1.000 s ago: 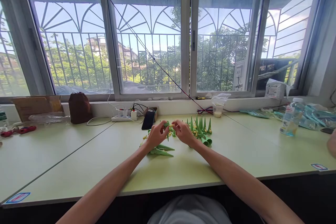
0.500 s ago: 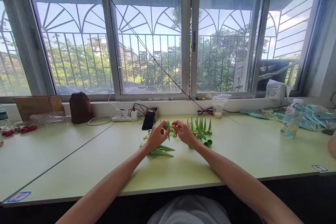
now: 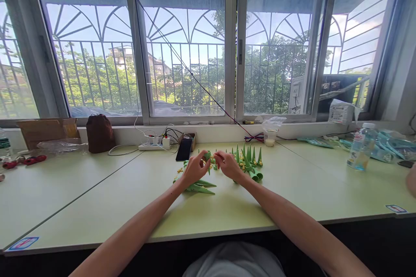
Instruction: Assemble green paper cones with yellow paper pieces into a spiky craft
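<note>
My left hand (image 3: pixel 195 169) is closed around a green cone-shaped piece (image 3: pixel 207 155), its wide end up and its tip showing below the fingers. Close beside it, the fingers of my right hand (image 3: pixel 226 164) pinch a small yellow piece (image 3: pixel 212 156) against the side of that cone. Right of my right hand several green cones (image 3: pixel 253 156) stand upright with small yellow bits at their bases. Hollow green tubes (image 3: pixel 256 176) lie in front of them. More green pointed pieces (image 3: pixel 199 187) lie flat below my left hand.
A black phone (image 3: pixel 184 149) leans on a small box behind my hands. A power strip (image 3: pixel 154 146) with cables sits left of it. A plastic cup (image 3: pixel 269 136) stands by the sill, a bottle (image 3: pixel 361 147) farther right. A brown pouch (image 3: pixel 100 134) is at back left.
Both hands stay almost in place. The fingers of my right hand have shifted slightly, and less of the yellow piece shows between the hands.
</note>
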`<state>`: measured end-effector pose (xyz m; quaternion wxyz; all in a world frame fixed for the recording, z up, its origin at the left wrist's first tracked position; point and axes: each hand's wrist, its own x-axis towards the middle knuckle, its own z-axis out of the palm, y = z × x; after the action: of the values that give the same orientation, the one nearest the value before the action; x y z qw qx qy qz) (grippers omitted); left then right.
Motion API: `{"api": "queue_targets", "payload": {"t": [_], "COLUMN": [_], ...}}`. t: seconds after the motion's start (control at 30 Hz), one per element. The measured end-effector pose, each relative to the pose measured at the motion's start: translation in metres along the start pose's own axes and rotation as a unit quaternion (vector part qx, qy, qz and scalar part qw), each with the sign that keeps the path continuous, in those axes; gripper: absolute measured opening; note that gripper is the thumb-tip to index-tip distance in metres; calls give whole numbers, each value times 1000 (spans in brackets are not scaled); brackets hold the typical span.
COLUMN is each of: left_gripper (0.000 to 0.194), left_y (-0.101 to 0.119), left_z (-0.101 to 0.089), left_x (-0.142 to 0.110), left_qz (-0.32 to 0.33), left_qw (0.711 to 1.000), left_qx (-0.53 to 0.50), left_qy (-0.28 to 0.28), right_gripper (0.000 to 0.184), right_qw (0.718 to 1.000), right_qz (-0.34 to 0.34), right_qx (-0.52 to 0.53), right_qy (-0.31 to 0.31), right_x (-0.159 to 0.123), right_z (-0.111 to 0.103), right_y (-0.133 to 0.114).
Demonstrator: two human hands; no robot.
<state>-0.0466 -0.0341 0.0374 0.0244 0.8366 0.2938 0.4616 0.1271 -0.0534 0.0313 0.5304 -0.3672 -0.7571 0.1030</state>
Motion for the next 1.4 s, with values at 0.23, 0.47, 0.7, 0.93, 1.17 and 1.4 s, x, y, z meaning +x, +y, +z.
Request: {"api": "queue_targets", "payload": {"t": [0.23, 0.47, 0.7, 0.93, 1.17, 1.4], "left_gripper": [13, 12, 11, 12, 12, 13], "left_y": [2, 2, 3, 4, 5, 4], "left_z": [-1, -1, 0, -1, -1, 0], "left_x": [0, 0, 1, 1, 0, -1], "left_qz": [1, 2, -20, -22, -12, -1], "left_qw": [1000, 1000, 1000, 1000, 1000, 1000], "left_qx": [4, 8, -13, -16, -17, 1], "left_qy": [-7, -12, -1, 5, 8, 12], "right_gripper": [26, 22, 19, 16, 22, 31], "right_qw": [1000, 999, 999, 997, 997, 998], "right_qz": [0, -9, -1, 40, 56, 57], "right_qx": [-21, -39, 15, 56, 51, 20], "right_qy": [1, 16, 38, 31, 14, 2], "right_x": [0, 1, 2, 2, 1, 0], "right_z": [-1, -3, -1, -2, -2, -2], "right_y": [-2, -3, 2, -1, -3, -3]}}
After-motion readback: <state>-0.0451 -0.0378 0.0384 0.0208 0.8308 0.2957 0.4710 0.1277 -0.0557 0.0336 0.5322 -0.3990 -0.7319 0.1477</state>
